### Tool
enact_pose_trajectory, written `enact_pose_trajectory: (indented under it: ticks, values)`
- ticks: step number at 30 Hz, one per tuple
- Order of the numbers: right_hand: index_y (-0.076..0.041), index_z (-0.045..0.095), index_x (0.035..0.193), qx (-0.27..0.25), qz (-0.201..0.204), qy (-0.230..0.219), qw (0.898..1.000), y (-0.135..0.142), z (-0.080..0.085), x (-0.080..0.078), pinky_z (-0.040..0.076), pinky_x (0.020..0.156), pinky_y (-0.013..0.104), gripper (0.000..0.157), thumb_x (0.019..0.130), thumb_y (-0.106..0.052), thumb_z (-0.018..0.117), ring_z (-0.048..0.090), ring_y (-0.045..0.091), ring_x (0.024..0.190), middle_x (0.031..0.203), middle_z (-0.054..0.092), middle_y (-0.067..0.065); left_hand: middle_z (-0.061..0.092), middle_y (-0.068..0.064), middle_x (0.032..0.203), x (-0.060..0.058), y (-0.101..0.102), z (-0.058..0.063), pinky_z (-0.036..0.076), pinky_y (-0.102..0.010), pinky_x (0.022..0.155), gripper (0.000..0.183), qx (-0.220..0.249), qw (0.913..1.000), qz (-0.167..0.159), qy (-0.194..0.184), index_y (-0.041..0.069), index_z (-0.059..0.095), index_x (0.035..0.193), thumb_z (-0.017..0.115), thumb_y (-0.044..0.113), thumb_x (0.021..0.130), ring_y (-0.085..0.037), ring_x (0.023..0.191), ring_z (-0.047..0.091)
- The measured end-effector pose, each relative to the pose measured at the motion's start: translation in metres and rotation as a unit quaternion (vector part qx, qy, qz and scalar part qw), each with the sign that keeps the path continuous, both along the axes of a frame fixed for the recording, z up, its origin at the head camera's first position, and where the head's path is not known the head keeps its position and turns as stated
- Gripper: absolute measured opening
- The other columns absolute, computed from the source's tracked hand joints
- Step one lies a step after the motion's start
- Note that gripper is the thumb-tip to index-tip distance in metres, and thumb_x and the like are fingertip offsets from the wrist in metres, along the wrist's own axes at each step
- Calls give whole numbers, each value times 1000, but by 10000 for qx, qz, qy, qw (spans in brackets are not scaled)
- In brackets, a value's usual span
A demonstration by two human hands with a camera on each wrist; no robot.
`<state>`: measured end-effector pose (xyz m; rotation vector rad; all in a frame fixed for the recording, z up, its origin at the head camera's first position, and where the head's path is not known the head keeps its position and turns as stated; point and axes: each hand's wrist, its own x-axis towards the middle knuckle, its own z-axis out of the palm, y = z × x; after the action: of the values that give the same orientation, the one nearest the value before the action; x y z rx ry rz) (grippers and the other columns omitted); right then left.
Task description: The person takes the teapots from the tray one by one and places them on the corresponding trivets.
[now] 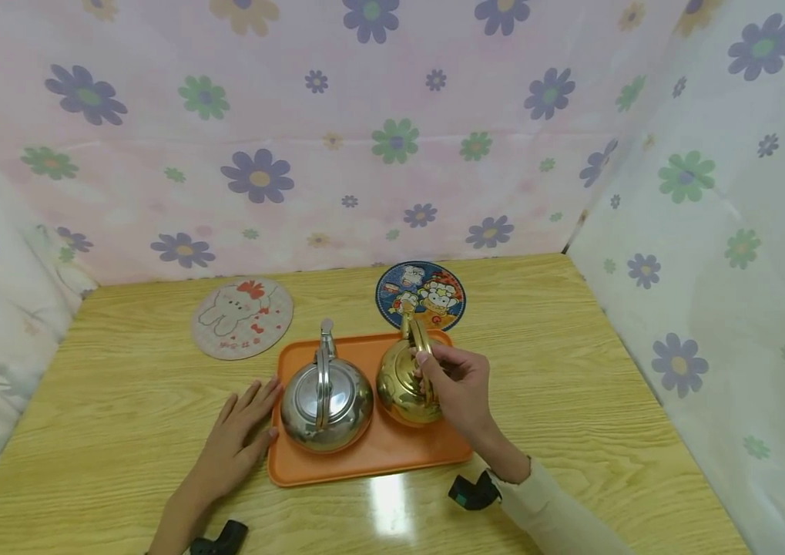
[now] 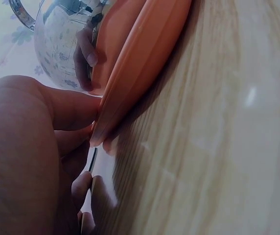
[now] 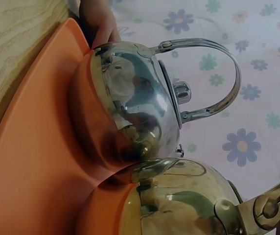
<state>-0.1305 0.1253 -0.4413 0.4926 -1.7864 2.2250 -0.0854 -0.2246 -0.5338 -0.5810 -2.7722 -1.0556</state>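
Observation:
A silver kettle (image 1: 305, 428) and a gold kettle (image 1: 400, 402) stand side by side on an orange tray (image 1: 371, 461), both spouts pointing to the back. My right hand (image 1: 464, 389) grips the gold kettle's arched handle (image 1: 422, 335), thumb on the near side. At the tray's left edge lies my left hand (image 1: 231, 451), fingers extended, with fingertips and thumb touching the rim (image 2: 125, 73). The silver kettle's handle (image 3: 233, 68) stands upright above its knobbed lid, with no hand on it.
Behind the tray, a round mat with a rabbit (image 1: 243, 320) lies at the left. A dark blue round cartoon mat (image 1: 390, 297) lies at the right, close to the gold spout. Flowered cloth (image 1: 337, 169) hangs behind and beside the wooden table (image 1: 558, 401).

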Motion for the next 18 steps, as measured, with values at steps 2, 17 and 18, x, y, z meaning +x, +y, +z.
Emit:
enact_pose_trajectory:
  ticks: [2,17,18]
  values:
    - [32,59,108,-22,18,64,10000,0,0,-1,54,54,16,25,93,13,59,69,4,66,90,79,3,40,-14,161,0,0,0,0,-46,127,59,4,10000,-6,2,8,44,155,63,19,100,-46,150,27]
    - [19,72,99,326,-286,52,9990,-3,1,-12,53,50,18,16,93,7,63,65,7,60,70,70,15,39,-10,162,0,-1,-3,1,-47,127,59,35,10000,-14,55,11,44,155,62,19,100,-46,150,28]
    - [18,72,99,345,-305,70,9989,-2,1,-13,53,51,18,16,94,7,63,65,8,60,70,70,16,39,-11,162,-1,-1,-3,1,-47,127,59,33,10000,-17,56,11,44,155,63,19,100,-47,150,28]
